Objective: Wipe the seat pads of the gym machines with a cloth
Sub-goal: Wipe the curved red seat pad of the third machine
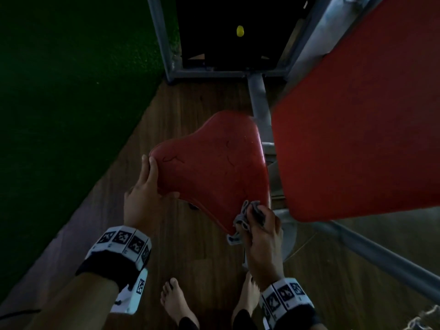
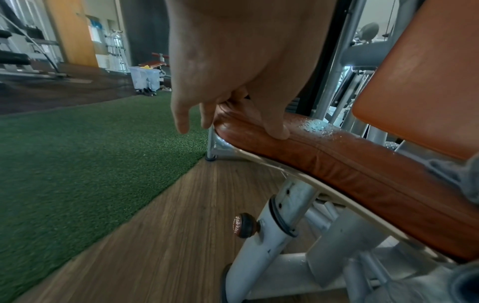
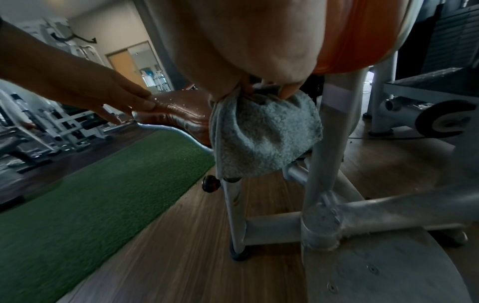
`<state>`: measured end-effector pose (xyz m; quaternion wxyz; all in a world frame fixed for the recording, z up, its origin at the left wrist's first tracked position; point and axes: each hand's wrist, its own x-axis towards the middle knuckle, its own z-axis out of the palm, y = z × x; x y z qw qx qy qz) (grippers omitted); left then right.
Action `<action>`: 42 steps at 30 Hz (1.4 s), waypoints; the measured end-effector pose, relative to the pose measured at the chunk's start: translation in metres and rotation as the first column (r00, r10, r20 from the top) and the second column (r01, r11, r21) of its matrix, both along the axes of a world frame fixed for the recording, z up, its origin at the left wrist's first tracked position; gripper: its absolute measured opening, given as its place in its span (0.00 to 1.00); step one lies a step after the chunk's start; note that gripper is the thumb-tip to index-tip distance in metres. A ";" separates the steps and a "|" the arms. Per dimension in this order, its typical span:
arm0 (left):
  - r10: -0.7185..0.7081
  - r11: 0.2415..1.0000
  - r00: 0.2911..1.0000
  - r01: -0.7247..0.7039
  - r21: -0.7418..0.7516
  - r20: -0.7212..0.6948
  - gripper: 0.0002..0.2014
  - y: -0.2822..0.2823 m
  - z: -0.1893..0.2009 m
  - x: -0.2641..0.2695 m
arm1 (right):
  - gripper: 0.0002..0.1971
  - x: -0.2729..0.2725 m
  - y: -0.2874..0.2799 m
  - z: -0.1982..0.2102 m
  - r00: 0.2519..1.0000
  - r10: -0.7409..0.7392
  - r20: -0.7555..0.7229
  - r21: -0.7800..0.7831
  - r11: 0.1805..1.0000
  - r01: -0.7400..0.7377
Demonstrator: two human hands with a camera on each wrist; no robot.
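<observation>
The right hand (image 1: 262, 236) is bunching a grey terry cloth (image 3: 264, 133) in curled fingers (image 3: 290, 90), and the cloth is hanging below them against the near corner of the red, cracked, saddle-shaped vinyl seat pad (image 1: 214, 165). Across from those fingers, the left hand (image 1: 142, 194) is holding the pad's narrow front end: its fingers (image 2: 181, 114) are lying fairly straight along the outer side edge while the thumb (image 2: 274, 125) is pressing on the pad, so the hand is clasping the edge rather than closing into a fist. Just past the thumb, small water droplets (image 2: 313, 127) are sitting on the pad's surface. Beneath both hands, two bare feet (image 1: 173, 301) are standing on the brown wood-grain floor (image 1: 195, 253), and a round brown adjustment knob (image 2: 243, 225) is sticking out of the pale grey metal seat post (image 2: 279, 213). Beyond the right fingers, a large flat red back pad (image 1: 357, 120) is rising, tilted, just beside the seat. To the outside of the left fingers, green artificial turf (image 2: 77, 153) is stretching away. Farthest off, a yellow weight-stack pin (image 1: 240, 31) is showing in the dark frame.
</observation>
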<state>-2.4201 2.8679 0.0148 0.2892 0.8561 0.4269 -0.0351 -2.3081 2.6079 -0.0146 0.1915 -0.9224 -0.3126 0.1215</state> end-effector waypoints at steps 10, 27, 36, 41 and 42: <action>0.014 0.999 0.999 -0.012 0.045 -0.047 0.51 -0.003 -0.001 0.000 | 0.30 0.006 0.010 0.005 0.997 0.078 -0.013 -0.117 0.990 -0.079; 0.046 0.999 0.996 -0.044 0.029 -0.076 0.51 -0.005 0.000 0.004 | 0.33 -0.002 0.013 0.013 0.996 0.092 -0.006 -0.215 0.972 -0.091; 0.055 0.998 0.995 -0.053 0.019 -0.087 0.50 -0.005 0.001 0.007 | 0.32 0.009 0.031 0.013 1.000 0.027 -0.003 -0.187 0.982 -0.028; 0.043 0.999 0.996 -0.041 0.026 -0.081 0.50 -0.004 0.001 0.005 | 0.29 0.013 0.038 0.009 0.999 -0.015 0.051 -0.177 0.984 0.024; 0.045 0.999 0.996 -0.043 0.024 -0.078 0.50 -0.004 0.001 0.005 | 0.28 0.017 0.042 0.009 0.997 -0.033 0.064 -0.175 0.984 0.044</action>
